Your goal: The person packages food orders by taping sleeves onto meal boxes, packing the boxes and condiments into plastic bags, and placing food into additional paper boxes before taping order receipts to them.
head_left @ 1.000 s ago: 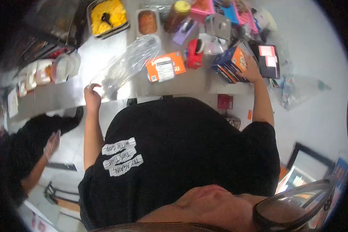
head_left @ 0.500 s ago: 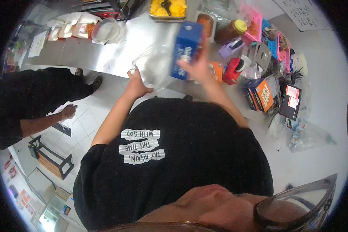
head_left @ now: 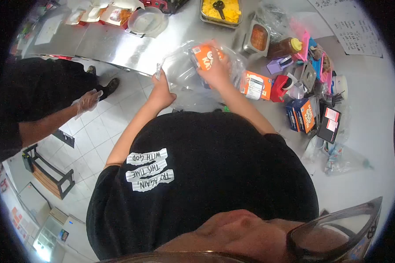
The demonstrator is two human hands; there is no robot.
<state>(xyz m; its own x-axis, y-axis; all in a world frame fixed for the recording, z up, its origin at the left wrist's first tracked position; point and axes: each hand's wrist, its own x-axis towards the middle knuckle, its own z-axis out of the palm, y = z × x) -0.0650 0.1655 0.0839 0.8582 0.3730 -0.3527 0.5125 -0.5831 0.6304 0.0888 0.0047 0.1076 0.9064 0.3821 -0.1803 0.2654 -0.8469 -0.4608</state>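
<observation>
With my left hand (head_left: 163, 93) I pinch the edge of a clear plastic bag (head_left: 180, 65) over the front of the steel counter. My right hand (head_left: 217, 72) grips an orange and blue food box (head_left: 202, 55), which lies at or inside the bag's mouth; the clear film hides exactly how far in. A second orange box (head_left: 255, 85) with a white label stands on the counter right of my right hand.
A tray of yellow food (head_left: 210, 15) with a black spoon and a metal pan of red food (head_left: 259, 37) stand behind. To the right are a sauce bottle (head_left: 285, 46), a red tape dispenser (head_left: 280, 89), boxes (head_left: 300, 115) and a phone (head_left: 328, 125). A gloved co-worker's hand (head_left: 88, 101) is at left.
The box has turned from its blue side to its orange face and moved down to the bag. The bag's mouth is spread wider. The co-worker's hand has risen slightly.
</observation>
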